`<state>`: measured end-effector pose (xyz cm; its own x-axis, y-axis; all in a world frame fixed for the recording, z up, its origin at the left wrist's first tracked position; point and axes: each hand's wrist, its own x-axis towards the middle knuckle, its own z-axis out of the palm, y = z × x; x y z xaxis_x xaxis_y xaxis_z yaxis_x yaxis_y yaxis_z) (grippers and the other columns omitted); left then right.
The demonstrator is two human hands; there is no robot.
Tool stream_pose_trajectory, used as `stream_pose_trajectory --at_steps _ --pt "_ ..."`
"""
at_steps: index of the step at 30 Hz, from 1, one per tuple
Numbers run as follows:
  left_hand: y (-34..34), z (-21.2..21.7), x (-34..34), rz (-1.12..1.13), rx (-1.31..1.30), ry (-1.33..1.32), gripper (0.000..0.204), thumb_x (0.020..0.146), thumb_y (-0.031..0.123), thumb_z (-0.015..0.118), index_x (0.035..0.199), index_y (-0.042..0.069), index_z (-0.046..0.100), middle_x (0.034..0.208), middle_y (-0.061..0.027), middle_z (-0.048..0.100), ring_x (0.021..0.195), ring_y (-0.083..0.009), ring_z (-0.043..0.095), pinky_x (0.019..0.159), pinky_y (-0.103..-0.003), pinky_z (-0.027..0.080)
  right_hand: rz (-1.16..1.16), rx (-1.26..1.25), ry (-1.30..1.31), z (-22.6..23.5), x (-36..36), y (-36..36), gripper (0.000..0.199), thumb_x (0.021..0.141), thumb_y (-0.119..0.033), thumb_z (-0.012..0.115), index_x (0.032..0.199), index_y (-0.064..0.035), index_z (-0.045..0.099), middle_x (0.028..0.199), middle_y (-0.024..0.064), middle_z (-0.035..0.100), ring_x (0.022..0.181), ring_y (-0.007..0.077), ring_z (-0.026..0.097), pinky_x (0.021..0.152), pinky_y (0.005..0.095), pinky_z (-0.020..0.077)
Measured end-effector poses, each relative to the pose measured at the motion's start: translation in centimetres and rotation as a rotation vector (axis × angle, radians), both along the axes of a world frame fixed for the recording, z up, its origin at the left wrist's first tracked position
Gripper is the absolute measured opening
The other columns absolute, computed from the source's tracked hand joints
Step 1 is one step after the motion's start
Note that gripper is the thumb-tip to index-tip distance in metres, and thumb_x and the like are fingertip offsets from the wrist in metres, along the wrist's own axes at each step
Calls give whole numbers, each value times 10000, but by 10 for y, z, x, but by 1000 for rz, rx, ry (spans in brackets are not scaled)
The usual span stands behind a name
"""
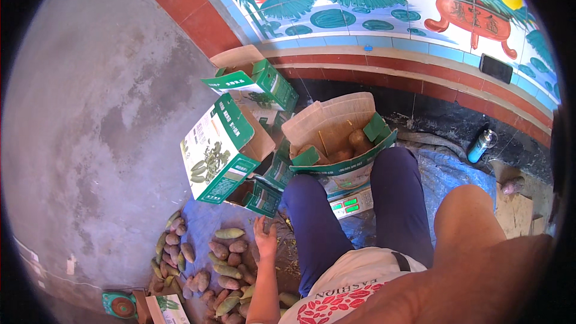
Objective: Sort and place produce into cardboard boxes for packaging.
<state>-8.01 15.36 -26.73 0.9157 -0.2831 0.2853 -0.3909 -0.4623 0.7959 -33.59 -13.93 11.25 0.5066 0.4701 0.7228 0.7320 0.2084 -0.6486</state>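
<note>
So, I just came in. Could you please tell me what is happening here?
A person has an open carton of brown tubers between the knees, by a scale with a lit display. The left hand looks empty, beside a low green box and near a pile of brown and green produce on the floor. The right hand is out of view.

Left forearm point(263, 291) reaches in from the near edge, left hand point(265, 241) pointing far with its fingers point(261, 225) loosely parted. Right arm point(474, 234) is bent, looming huge near right (right hand's out of view, btw).
</note>
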Motion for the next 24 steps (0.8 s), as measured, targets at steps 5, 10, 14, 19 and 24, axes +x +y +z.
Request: stream_pose_trajectory --at_steps 5,10,14,19,24 --pt "1 6 -4 3 -7 76 468 753 48 638 1205 22 520 1345 -243 396 1217 -369 422 1015 -393 354 -21 -10 0 9 -4 -10 361 831 -228 601 983 96 561 928 225 621 860 262 623 743 379 504" --pt "-2 3 -3 -9 47 62 479 754 31 621 1220 27 509 1349 -229 394 1220 -356 423 1015 -387 356 -14 8 8 6 -12 -9 340 828 -210 599 973 96 562 923 229 621 855 266 623 739 384 504" --pt "-4 0 -3 -12 34 54 470 746 28 622 1204 23 518 1331 -231 416 1213 -355 428 1010 -388 356 3 30 11 -4 -30 -6 323 826 -194 597 965 95 562 919 231 621 851 269 623 736 388 505" --pt "-4 5 -7 -3 32 46 461 743 27 615 1196 22 525 1322 -235 426 1199 -359 436 1008 -390 356 13 57 13 -14 -44 -20 302 823 -175 595 956 94 562 913 235 620 846 273 623 732 393 505" --pt "1 2 -7 -11 36 67 455 750 29 609 1197 19 524 1321 -236 426 1200 -360 433 1011 -391 352 38 93 14 -18 -44 -17 281 821 -157 593 946 93 563 908 238 619 841 277 623 729 398 505"
